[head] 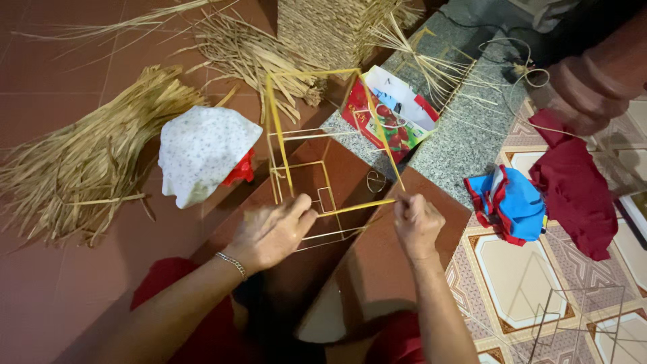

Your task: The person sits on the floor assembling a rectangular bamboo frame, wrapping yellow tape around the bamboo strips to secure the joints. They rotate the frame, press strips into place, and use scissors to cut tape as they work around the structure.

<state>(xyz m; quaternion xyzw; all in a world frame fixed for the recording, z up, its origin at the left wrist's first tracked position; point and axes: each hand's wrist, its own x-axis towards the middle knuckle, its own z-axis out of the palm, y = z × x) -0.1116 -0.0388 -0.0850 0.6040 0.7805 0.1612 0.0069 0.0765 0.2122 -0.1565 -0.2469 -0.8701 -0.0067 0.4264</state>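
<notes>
Head view shows we are gripping the wire frame (317,155) on the floor, left hand (269,232) steadying, right hand (418,222) pinching the straw strand (357,207), which risks snapping if overtightened.

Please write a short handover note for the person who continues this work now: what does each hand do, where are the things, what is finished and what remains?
Left hand: grips the near bottom edge of the box-shaped wire frame.
Right hand: pinches the thin yellow fibre strip against the same edge, pulled tight.
Frame: stands on the brown floor tiles before the person.
Done: the top bars and some uprights are wrapped in yellow.
Left: the lower and inner wires are bare.
Nearby: pile of dried straw at left, white spotted cloth bundle beside the frame, another person's hand at top right.
</notes>
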